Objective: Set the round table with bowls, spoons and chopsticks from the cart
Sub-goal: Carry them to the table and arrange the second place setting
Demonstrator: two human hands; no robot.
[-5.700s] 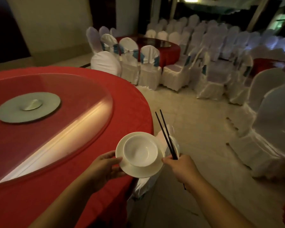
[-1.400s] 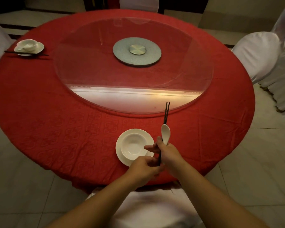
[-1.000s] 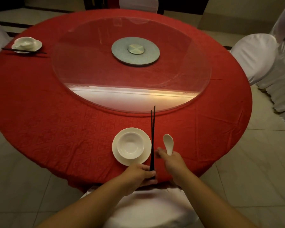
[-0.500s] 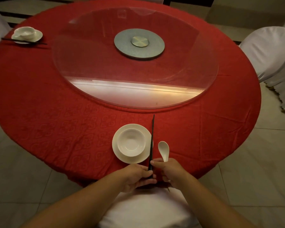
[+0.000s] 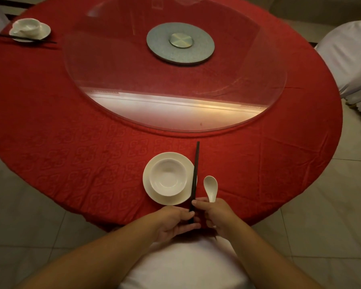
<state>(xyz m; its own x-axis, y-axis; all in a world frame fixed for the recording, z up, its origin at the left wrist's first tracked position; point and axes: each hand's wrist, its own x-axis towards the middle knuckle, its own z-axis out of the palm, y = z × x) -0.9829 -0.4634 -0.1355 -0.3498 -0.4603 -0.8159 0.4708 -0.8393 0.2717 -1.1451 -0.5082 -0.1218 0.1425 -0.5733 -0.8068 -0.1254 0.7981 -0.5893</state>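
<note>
A place setting is squared up at the worktop's near edge.

The chopsticks are pinched at their near ends by the left hand and right hand, apparently for alignment beside the bowl on its saucer; the spoon is gripped in the right hand, probably for placing next.
</note>
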